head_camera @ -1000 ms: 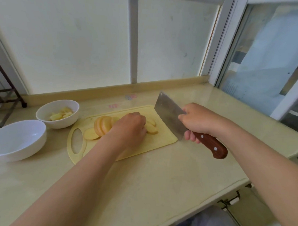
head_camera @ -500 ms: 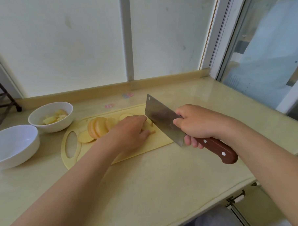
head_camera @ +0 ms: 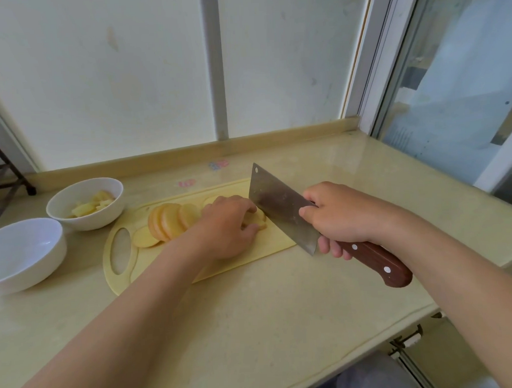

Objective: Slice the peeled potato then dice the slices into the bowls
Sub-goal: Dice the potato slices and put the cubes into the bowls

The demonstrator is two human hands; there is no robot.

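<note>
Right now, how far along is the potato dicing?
Done: potato is sliced, and the far bowl already holds diced potato. In hand: left hand holds a stack of slices on the cutting board; right hand grips the cleaver, blade beside that stack. Left: the fanned slices are undiced, and the near bowl shows nothing in it.

One wide-angle camera on the person's head looks forward and down from close above and behind the left hand (head_camera: 230, 227) and right hand (head_camera: 341, 216), the frosted window (head_camera: 112, 82) lying straight beyond them.
</note>
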